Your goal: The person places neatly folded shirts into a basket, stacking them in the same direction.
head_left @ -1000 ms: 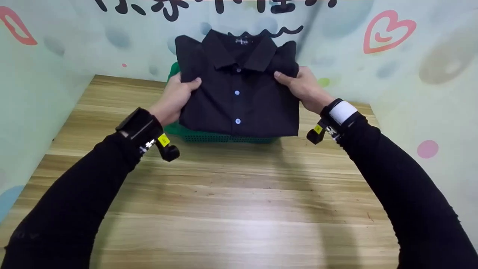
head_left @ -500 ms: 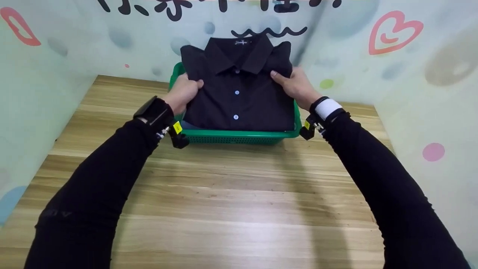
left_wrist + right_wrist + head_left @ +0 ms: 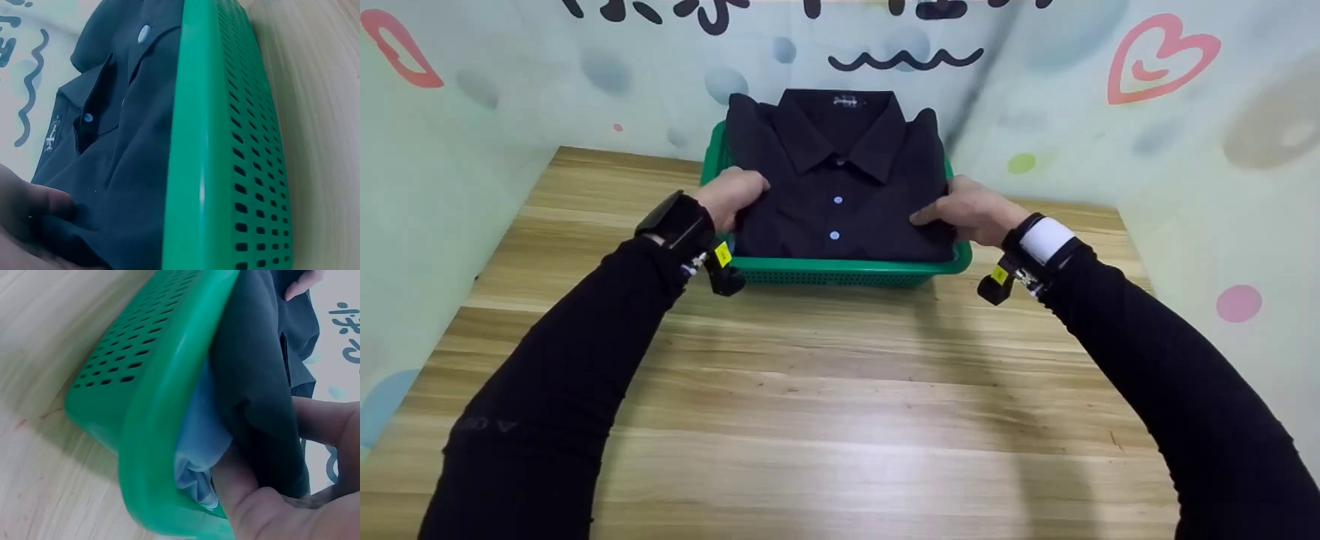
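Note:
A folded black button-up shirt [image 3: 855,217] lies collar-up in the green plastic basket [image 3: 840,267], its collar end rising against the far side. At its left edge my left hand [image 3: 733,196] pinches the cloth; in the left wrist view the thumb [image 3: 52,199] presses into the fabric [image 3: 135,185]. My right hand [image 3: 971,210] grips the shirt's near right side. The right wrist view has its thumb on one face of the folded shirt [image 3: 250,382] and fingers under the other. A blue cloth [image 3: 199,433] shows beneath, between shirt and basket rim [image 3: 163,394].
The basket stands on a wood-grain table [image 3: 825,390], close to the printed back wall [image 3: 660,82]. Side walls flank the table left and right. A wrist camera [image 3: 726,277] on my left arm hangs just before the basket's front.
The shirt has come down into the basket, so the front rim now shows. My right hand has shifted down along the shirt's side; the left hand has lowered slightly.

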### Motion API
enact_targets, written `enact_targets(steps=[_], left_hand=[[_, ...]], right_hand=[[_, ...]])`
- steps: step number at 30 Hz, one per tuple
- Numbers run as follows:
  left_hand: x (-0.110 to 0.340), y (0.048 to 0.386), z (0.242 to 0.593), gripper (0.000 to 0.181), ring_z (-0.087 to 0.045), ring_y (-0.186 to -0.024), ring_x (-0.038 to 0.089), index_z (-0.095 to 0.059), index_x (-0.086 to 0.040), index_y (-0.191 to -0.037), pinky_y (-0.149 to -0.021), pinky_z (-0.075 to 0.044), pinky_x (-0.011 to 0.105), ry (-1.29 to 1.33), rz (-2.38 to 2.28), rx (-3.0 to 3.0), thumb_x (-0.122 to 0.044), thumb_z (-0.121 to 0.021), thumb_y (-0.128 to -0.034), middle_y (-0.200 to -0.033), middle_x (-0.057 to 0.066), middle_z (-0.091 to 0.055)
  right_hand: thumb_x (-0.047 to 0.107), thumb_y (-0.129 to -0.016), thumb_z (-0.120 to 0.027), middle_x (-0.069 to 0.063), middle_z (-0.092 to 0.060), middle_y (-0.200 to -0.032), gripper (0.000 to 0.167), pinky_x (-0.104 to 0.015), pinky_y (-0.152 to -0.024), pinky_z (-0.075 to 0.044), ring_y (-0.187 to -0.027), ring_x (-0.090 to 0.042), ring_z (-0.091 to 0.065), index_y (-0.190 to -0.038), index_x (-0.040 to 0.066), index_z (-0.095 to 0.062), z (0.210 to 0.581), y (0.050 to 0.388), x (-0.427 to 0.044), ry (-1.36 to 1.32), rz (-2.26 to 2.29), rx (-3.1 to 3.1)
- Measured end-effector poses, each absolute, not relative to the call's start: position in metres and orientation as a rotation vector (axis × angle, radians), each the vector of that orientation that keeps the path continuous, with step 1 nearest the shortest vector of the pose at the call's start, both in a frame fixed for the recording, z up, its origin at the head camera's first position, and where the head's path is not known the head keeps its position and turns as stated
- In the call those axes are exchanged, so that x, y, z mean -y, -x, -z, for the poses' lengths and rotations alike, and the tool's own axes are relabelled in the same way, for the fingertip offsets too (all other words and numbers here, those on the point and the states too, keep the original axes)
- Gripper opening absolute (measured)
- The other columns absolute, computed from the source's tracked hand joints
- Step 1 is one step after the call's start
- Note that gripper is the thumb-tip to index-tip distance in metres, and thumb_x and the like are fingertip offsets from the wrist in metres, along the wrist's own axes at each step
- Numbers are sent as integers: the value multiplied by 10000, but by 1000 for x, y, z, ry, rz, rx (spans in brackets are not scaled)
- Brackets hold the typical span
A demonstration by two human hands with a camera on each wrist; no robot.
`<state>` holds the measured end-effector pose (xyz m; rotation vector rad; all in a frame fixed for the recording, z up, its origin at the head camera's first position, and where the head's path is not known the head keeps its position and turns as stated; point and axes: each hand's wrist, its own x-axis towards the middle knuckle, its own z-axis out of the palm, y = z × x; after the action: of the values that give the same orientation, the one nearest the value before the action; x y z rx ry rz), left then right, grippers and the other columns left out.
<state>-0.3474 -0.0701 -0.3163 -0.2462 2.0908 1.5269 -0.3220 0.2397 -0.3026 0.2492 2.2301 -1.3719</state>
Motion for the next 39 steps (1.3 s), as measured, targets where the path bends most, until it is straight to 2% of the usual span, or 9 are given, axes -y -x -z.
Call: enact_targets(steps=[9, 12, 15, 18, 25, 27, 29, 33, 39], left_hand=[[66, 350, 312, 507, -458, -1017, 204, -192, -13, -1513, -811, -417, 278, 173, -1396, -2139, -61, -327, -1027, -1466, 124, -297], [68, 351, 312, 545, -441, -1159, 244, -148, -15, -1539, -871, -402, 290, 157, -1331, -2178, -72, -329, -1029, -1531, 144, -239], [68, 354, 313, 626, -294, -1365, 294, -54, 10, -1554, -1003, -359, 307, 146, -1210, -2274, -78, -345, -1007, -1602, 177, -76], [66, 356, 313, 680, -197, -1425, 330, -32, 46, -1542, -1084, -316, 340, 147, -1094, -2379, -82, -386, -976, -1599, 222, 1], [63, 356, 316, 672, -215, -1408, 363, -70, 83, -1525, -1105, -288, 363, 108, -970, -2423, -124, -426, -994, -1567, 261, -40], [63, 355, 317, 674, -209, -1409, 362, -66, 80, -1525, -1110, -281, 363, 105, -961, -2414, -137, -433, -1003, -1567, 253, -28], [63, 354, 317, 711, -202, -1416, 357, -15, 73, -1527, -1116, -275, 365, 116, -964, -2404, -156, -448, -1012, -1575, 242, -1], [64, 350, 316, 823, -193, -1427, 356, 104, 47, -1519, -1126, -269, 384, 154, -1015, -2383, -170, -501, -1005, -1589, 219, 63], [68, 339, 306, 842, -201, -1429, 328, 120, 0, -1534, -1113, -300, 409, 182, -1129, -2318, -157, -511, -999, -1595, 187, 60]], right_hand=[[33, -902, -699, -81, -382, -1139, 545, -232, -730, -481, -957, -183, -471, -1316, -61, -358, 314, 329, -234, -253, 1146, -2349], [45, -904, -699, -90, -362, -1147, 637, -217, -658, -443, -877, -177, -447, -1399, -69, -315, 314, 331, -230, -232, 1034, -2391], [56, -904, -699, -99, -357, -1153, 680, -224, -648, -430, -856, -180, -436, -1433, -66, -288, 316, 333, -226, -200, 940, -2412], [52, -905, -693, -80, -368, -1070, 543, -248, -660, -424, -845, -197, -440, -1328, -63, -374, 318, 334, -224, -160, 866, -2429], [77, -923, -667, -84, -418, -967, 328, -282, -624, -395, -757, -202, -447, -1146, -19, -447, 323, 327, -221, -67, 762, -2501], [76, -925, -668, -114, -450, -1020, 358, -298, -686, -409, -820, -222, -473, -1179, -33, -440, 324, 321, -223, -47, 795, -2529], [77, -926, -674, -186, -474, -1192, 497, -319, -852, -429, -1024, -272, -503, -1305, -69, -387, 325, 314, -226, -22, 840, -2566], [71, -923, -686, -251, -249, -1526, 814, -386, -1126, -245, -1396, -312, -250, -1497, -82, -129, 323, 303, -234, 11, 957, -2607], [37, -919, -680, -295, -373, -1380, 825, -404, -990, -411, -1235, -315, -438, -1517, -50, -119, 316, 292, -244, 52, 1119, -2568]])
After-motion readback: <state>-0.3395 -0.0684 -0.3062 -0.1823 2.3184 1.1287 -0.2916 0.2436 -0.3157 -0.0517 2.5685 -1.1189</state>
